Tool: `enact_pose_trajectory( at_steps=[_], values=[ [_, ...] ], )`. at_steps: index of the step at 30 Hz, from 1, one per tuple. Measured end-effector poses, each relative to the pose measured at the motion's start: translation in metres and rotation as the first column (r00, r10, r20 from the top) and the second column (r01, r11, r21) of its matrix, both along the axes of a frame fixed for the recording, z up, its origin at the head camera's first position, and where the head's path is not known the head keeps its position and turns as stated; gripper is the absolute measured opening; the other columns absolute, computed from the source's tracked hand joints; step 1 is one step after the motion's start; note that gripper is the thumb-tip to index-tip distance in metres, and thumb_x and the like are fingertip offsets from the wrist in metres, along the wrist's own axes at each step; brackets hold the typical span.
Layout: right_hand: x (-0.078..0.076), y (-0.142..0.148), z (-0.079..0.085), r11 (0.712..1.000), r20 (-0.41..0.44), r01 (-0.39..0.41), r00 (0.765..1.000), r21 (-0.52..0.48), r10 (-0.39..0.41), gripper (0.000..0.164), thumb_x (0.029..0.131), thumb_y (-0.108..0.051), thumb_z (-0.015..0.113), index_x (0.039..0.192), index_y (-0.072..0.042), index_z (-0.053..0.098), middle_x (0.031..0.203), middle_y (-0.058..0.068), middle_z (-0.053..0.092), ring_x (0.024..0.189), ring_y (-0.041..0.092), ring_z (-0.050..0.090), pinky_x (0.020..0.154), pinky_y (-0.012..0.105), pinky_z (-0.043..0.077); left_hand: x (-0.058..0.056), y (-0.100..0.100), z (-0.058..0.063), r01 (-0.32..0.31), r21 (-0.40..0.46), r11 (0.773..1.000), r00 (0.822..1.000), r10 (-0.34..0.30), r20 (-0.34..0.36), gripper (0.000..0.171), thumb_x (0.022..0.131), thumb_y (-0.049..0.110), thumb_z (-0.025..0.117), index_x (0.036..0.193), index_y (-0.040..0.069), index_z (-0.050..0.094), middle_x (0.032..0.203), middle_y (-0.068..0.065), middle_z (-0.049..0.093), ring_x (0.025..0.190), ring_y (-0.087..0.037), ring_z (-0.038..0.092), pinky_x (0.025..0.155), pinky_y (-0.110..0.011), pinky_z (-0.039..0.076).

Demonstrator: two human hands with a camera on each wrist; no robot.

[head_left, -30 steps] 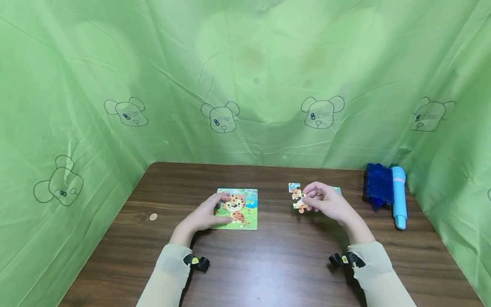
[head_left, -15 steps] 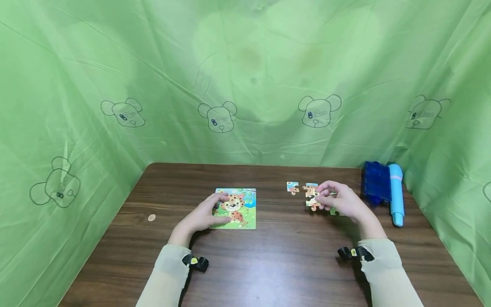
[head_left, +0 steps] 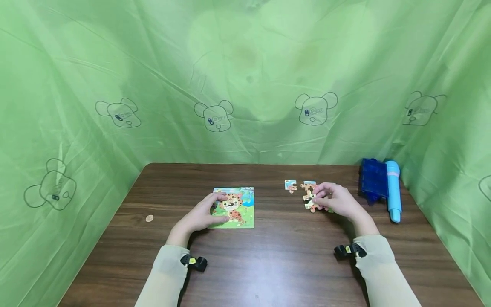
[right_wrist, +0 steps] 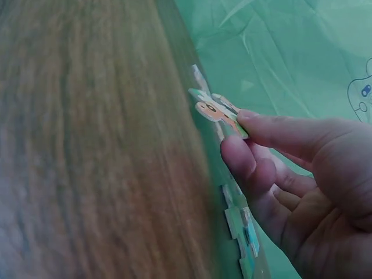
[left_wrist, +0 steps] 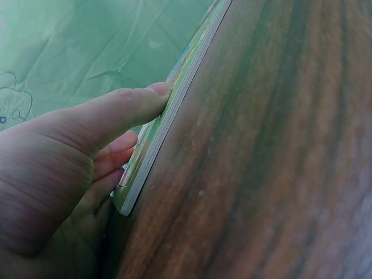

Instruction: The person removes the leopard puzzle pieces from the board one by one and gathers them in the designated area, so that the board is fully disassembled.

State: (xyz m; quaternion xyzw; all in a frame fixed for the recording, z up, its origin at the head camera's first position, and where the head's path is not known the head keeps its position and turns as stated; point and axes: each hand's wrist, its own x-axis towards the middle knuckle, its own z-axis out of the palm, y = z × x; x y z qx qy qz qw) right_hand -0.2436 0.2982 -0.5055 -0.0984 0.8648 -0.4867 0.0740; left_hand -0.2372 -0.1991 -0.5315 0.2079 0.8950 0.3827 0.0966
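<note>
My left hand (head_left: 203,213) rests over the left side of a square leopard picture puzzle (head_left: 243,217) lying on the table. In the left wrist view its thumb (left_wrist: 136,104) lies on the puzzle's face close to the edge, the other fingers partly hidden behind it. To the right, my right hand (head_left: 335,202) pinches a leopard-face puzzle piece (head_left: 308,200) by its right side. In the right wrist view, thumb and index finger grip this orange and white piece (right_wrist: 215,113) at a corner, tilted. A loose piece (head_left: 308,185) is just beyond it, another (head_left: 290,185) further left.
More pieces (right_wrist: 238,232) lie partly hidden beneath the right hand. At the back right stand a dark blue translucent case (head_left: 373,179) and a light blue cylinder (head_left: 393,192). A small pale disc (head_left: 149,218) lies at the left. A green curtain (head_left: 245,85) surrounds the table (head_left: 261,264).
The right hand moved right with the leopard-face piece, then slightly back left. A blue-topped piece now lies apart at its left. The left hand stayed on the puzzle.
</note>
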Motion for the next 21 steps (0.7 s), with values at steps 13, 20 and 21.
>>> enact_pose_trajectory(
  at_steps=[13,20,21],
  values=[
    [-0.0022,-0.0017,-0.0028,0.974,-0.138,0.039,0.99,0.222,-0.008,0.018,0.093,-0.015,0.088,0.105,-0.007,0.078,0.087,0.0,0.076,0.072,0.014,0.069,0.066,0.028,0.053,0.001,-0.0015,0.0,0.01,0.017,1.0,1.0,-0.01,0.001,0.071,0.089,0.042,0.092,0.148,0.016,0.062,0.166,-0.007,0.049,0.154,-0.035,0.043,0.125,-0.061,0.035],
    [-0.0043,0.0008,-0.0032,0.958,-0.161,0.052,0.987,0.281,-0.006,0.018,0.093,-0.018,0.089,0.107,-0.009,0.081,0.087,-0.003,0.077,0.075,0.013,0.066,0.071,0.033,0.051,0.0001,-0.0002,0.0017,0.015,0.03,0.999,1.0,-0.016,0.002,0.07,0.09,0.041,0.092,0.147,0.014,0.062,0.166,-0.008,0.049,0.154,-0.037,0.043,0.125,-0.062,0.036],
    [-0.0043,0.001,-0.0033,0.958,-0.164,0.053,0.986,0.283,-0.006,0.018,0.093,-0.018,0.089,0.106,-0.009,0.081,0.087,-0.003,0.077,0.074,0.013,0.066,0.071,0.032,0.05,0.0002,-0.0001,0.0019,0.018,0.03,0.999,1.0,-0.018,0.0,0.07,0.09,0.041,0.092,0.147,0.013,0.062,0.166,-0.008,0.049,0.154,-0.037,0.043,0.124,-0.062,0.036]
  ],
)
